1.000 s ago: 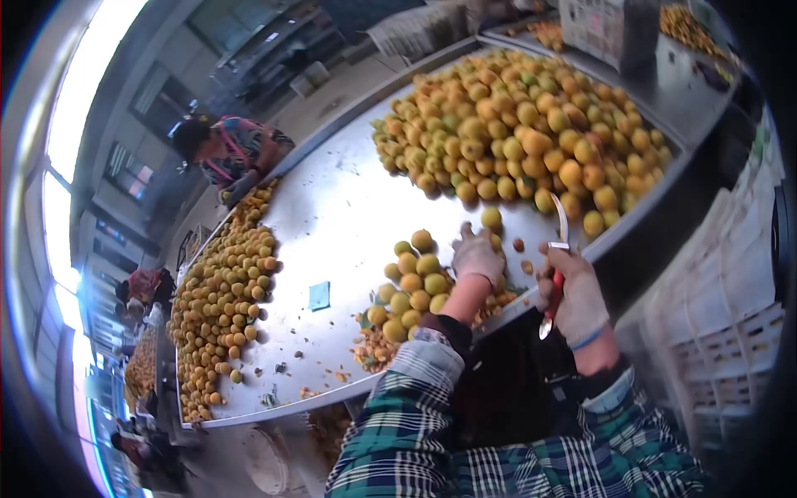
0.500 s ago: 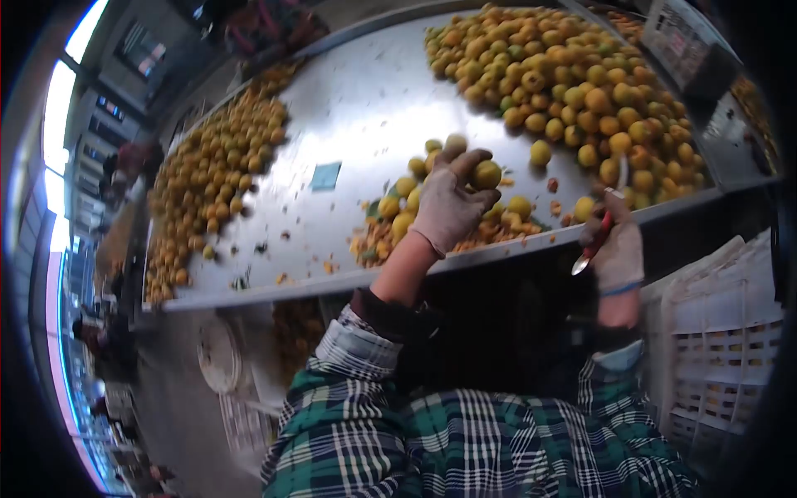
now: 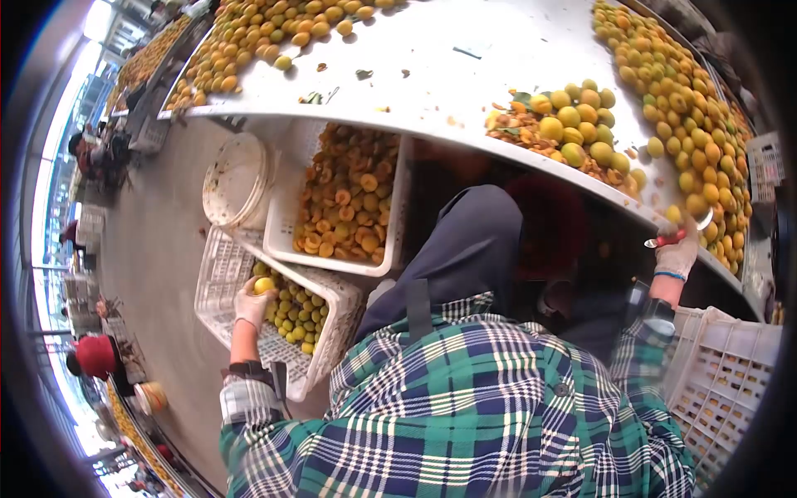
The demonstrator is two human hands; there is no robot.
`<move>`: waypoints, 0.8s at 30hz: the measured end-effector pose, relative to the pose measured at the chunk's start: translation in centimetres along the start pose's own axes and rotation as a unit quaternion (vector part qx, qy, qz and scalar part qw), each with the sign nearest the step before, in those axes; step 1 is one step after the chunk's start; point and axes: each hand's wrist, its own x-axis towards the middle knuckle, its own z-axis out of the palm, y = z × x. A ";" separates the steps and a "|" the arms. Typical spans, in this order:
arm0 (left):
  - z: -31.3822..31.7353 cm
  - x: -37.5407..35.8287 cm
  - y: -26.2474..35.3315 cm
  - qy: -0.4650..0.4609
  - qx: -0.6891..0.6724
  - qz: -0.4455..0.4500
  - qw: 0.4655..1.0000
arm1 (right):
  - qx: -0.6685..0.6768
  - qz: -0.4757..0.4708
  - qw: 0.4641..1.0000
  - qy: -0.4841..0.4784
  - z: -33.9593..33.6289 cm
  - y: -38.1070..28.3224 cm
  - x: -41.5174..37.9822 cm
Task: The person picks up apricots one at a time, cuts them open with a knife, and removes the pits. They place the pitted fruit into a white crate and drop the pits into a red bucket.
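My left hand (image 3: 249, 305), gloved, is closed on a yellow apricot (image 3: 264, 285) over a white plastic crate (image 3: 328, 353) holding greenish apricots (image 3: 297, 311). My right hand (image 3: 679, 256), also gloved, grips a red-handled knife (image 3: 667, 240) at the table's front edge, its pale blade pointing to the pile. A single apricot (image 3: 672, 213) is right at its fingertips. Close by on the metal table (image 3: 515, 58) lies a small heap of whole apricots (image 3: 573, 120) among torn pieces. Beside the left-hand crate, a white tub (image 3: 282, 241) is filled with halved apricots (image 3: 349, 195).
Large apricot piles lie at the table's right (image 3: 689, 133) and far left (image 3: 274, 33). A round white bucket (image 3: 235, 183) stands beside the tub. Another white crate (image 3: 722, 373) is at my right. Further left, a person in red (image 3: 95, 357) is near other work tables.
My left hand has gone from the small heap on the table down left to the crate, with an apricot. My right hand keeps the knife by the table edge. The view has tilted downward.
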 end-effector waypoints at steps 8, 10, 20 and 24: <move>-1.9 6.0 -2.1 0.137 -0.064 0.022 0.988 | 0.065 -0.027 0.989 -0.131 -2.1 -0.1 -1.1; -2.2 9.5 1.5 0.133 -0.089 0.081 0.984 | 0.076 -0.028 0.990 -0.117 -1.3 -1.0 -3.5; 6.0 -0.2 33.5 -0.252 -0.191 0.393 0.863 | 0.181 -0.069 0.980 -0.044 2.3 -3.6 -8.8; 11.3 -5.4 41.2 -0.372 -0.088 0.456 0.804 | 0.194 -0.070 0.978 -0.042 2.8 -4.2 -9.0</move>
